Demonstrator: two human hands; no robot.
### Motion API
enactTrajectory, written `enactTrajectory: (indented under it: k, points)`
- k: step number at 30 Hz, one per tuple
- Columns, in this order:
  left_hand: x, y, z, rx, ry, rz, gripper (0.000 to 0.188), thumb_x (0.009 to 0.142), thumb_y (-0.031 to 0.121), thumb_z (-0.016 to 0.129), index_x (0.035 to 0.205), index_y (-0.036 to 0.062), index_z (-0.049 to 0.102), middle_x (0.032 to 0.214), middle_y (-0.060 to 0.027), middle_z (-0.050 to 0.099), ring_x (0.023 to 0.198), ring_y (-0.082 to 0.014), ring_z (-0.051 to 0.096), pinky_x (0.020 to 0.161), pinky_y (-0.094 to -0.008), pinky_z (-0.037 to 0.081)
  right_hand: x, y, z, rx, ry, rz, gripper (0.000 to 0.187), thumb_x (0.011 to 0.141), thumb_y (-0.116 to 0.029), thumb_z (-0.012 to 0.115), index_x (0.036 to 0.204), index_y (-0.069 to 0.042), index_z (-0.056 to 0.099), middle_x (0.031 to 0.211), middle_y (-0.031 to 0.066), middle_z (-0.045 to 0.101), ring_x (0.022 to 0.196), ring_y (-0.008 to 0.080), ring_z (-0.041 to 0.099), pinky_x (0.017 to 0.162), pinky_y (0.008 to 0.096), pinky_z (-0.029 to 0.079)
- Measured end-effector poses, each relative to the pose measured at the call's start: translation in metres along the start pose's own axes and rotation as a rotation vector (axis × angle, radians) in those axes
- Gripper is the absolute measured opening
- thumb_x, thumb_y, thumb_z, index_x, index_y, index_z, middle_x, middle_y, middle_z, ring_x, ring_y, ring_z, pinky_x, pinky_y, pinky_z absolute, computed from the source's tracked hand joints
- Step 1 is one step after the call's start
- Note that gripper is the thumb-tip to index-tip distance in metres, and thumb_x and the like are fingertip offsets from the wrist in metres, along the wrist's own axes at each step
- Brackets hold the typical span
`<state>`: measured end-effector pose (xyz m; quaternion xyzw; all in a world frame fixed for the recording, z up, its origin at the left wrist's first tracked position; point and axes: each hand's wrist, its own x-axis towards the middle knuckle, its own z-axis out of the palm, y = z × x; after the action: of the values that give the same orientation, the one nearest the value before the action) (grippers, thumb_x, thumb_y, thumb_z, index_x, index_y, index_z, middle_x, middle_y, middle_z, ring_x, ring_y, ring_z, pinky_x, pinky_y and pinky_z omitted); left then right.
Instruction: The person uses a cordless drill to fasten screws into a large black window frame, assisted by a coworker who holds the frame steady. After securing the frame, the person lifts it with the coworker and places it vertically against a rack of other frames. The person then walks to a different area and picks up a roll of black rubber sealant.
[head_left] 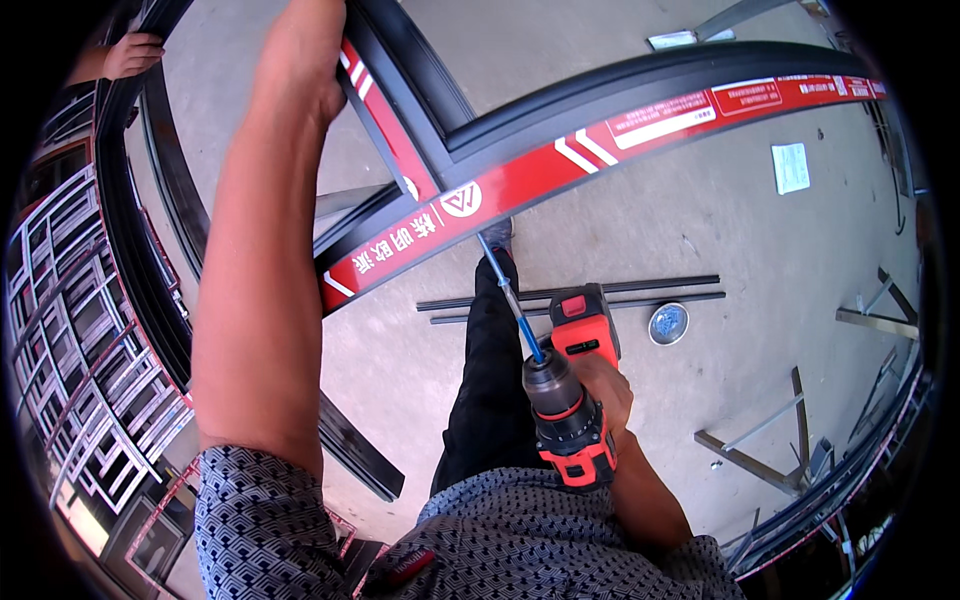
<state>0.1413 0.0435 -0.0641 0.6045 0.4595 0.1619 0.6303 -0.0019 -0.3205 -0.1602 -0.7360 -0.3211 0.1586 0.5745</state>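
I have the right hand [608, 393] wrapped around a red-and-black drill [568, 408], its long blue bit [512, 300] angled toward the near edge of the red-taped black frame [540, 170], ahead of the body; I can't tell whether the tip touches. The left hand [322, 50] meets the frame, fingers hidden, so I can't tell its grip. A loose hold could let the frame shift; a slanted bit could skid and scratch it. Beyond, a co-worker's hand [133, 55] holds a dark bar [118, 105].
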Motion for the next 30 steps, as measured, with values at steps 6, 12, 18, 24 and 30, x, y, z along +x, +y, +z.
enactTrajectory:
  k: [6, 12, 18, 24, 30]
  points:
    - [0.063, 0.009, -0.019, -0.076, -0.093, -0.053, 0.017, 0.086, 0.017, 0.061, 0.088, 0.0003, 0.06, 0.066, -0.0101, 0.063, 0.051, -0.0249, 0.065, 0.049, -0.0393, 0.061, -0.015, 0.004, 0.007, 0.047, 0.019, 0.05, 0.03, 0.069, -0.008, 0.083, 0.09, -0.004, 0.063, 0.075, 0.0102, 0.062, 0.065, 0.0274, 0.064, 0.059, 0.0365, 0.05]
    - [0.068, 0.006, -0.015, -0.082, -0.065, -0.056, 0.017, 0.079, 0.009, 0.059, 0.09, -0.0037, 0.059, 0.065, -0.0127, 0.063, 0.048, -0.0269, 0.064, 0.045, -0.04, 0.06, -0.022, 0.011, 0.004, 0.056, -0.053, 0.067, 0.032, 0.073, -0.011, 0.083, 0.1, -0.003, 0.068, 0.087, 0.0111, 0.07, 0.077, 0.0284, 0.069, 0.068, 0.0379, 0.055]
    - [0.063, 0.006, -0.018, -0.096, -0.073, -0.056, 0.016, 0.078, 0.008, 0.057, 0.087, -0.0051, 0.058, 0.065, -0.0147, 0.064, 0.047, -0.0273, 0.065, 0.044, -0.0397, 0.06, -0.024, 0.011, -0.002, -0.036, -0.213, 0.129, 0.032, 0.072, -0.009, 0.081, 0.1, -0.004, 0.067, 0.085, 0.0105, 0.069, 0.076, 0.0293, 0.069, 0.068, 0.0383, 0.056]
    - [0.062, 0.006, -0.02, -0.078, -0.052, -0.034, 0.017, 0.076, 0.009, 0.056, 0.085, -0.0059, 0.058, 0.064, -0.0154, 0.064, 0.046, -0.0275, 0.064, 0.043, -0.0388, 0.06, -0.008, 0.01, 0.0, 0.037, -0.117, 0.005, 0.032, 0.071, -0.006, 0.079, 0.098, -0.002, 0.063, 0.081, 0.0113, 0.067, 0.069, 0.0299, 0.068, 0.063, 0.0383, 0.055]
    - [0.056, 0.011, -0.014, -0.038, -0.062, -0.082, 0.018, 0.075, 0.01, 0.056, 0.084, -0.006, 0.058, 0.063, -0.0151, 0.063, 0.045, -0.0273, 0.063, 0.043, -0.0377, 0.059, -0.008, 0.013, -0.001, 0.052, -0.145, 0.004, 0.028, 0.071, -0.006, 0.079, 0.093, -0.001, 0.063, 0.08, 0.0116, 0.066, 0.068, 0.0296, 0.068, 0.062, 0.0379, 0.055]
